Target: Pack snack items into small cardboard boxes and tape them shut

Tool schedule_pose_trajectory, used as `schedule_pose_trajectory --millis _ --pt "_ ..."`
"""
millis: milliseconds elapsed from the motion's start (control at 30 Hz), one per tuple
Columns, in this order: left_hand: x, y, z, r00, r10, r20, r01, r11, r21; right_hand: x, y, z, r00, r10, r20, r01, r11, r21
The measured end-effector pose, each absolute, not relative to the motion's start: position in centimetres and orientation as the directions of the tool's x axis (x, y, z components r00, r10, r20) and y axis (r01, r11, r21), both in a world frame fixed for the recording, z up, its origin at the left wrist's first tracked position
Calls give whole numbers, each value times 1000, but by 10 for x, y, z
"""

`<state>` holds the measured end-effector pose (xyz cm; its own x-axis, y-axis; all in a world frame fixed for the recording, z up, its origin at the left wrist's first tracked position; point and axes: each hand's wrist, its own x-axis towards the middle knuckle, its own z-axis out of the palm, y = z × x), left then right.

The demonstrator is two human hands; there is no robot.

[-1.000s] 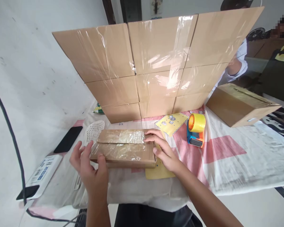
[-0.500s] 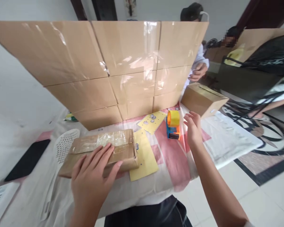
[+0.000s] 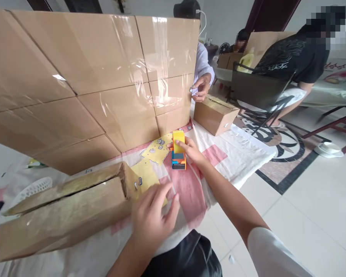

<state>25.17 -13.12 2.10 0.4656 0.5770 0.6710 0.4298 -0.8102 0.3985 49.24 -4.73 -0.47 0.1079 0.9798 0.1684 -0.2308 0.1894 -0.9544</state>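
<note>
My right hand has its fingers around a tape dispenser, orange and blue with a yellow roll of tape, standing on the table. Closer to me, my left hand is open above the cloth, thumb and fingers apart, slightly blurred, and holds nothing. Left of it lies a long cardboard box with a gap between its upper flaps. Yellow patterned sheets lie on the cloth between the box and the dispenser, partly hidden by my left hand.
A tall cardboard partition stands along the table's far side. Another cardboard box rests beyond my right hand, near a co-worker's hand holding something small. A white perforated basket sits behind the long box. Someone sits on a chair.
My right hand has reached the tape dispenser and closed on it. My left hand has come off the long box, which now shows a gap between its flaps. The view has turned right.
</note>
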Motion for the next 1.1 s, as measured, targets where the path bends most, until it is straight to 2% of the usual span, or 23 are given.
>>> schedule_pose_trajectory --millis 67,100,167,233,367,500,633,800,1100 --pt "292 -113 12 445 799 404 471 -592 653 491 -55 -3 111 967 228 -259 250 -933" --pt "308 -100 8 419 861 287 462 -474 749 491 -58 -2 116 963 242 -260 265 -929" --pt "330 -74 0 441 892 95 392 -287 874 490 -63 0 121 961 250 -245 273 -930" --pt "341 -53 -8 493 870 9 311 -186 932 490 -65 1 114 965 237 -221 258 -941" --pt "347 -42 -17 470 883 8 210 -120 970 492 -62 -1 107 961 254 -183 270 -945" --pt "350 -50 -10 402 915 44 138 -108 985 496 -56 -3 146 941 306 -69 318 -946" --pt "352 -55 3 437 899 -17 72 -16 997 502 -53 -2 232 930 284 -175 327 -929" --pt "351 -63 5 524 842 -130 24 138 990 505 -54 -1 302 917 259 -148 314 -938" --pt "345 -65 -2 531 842 -94 24 95 995 506 -49 -4 346 923 167 -299 277 -913"
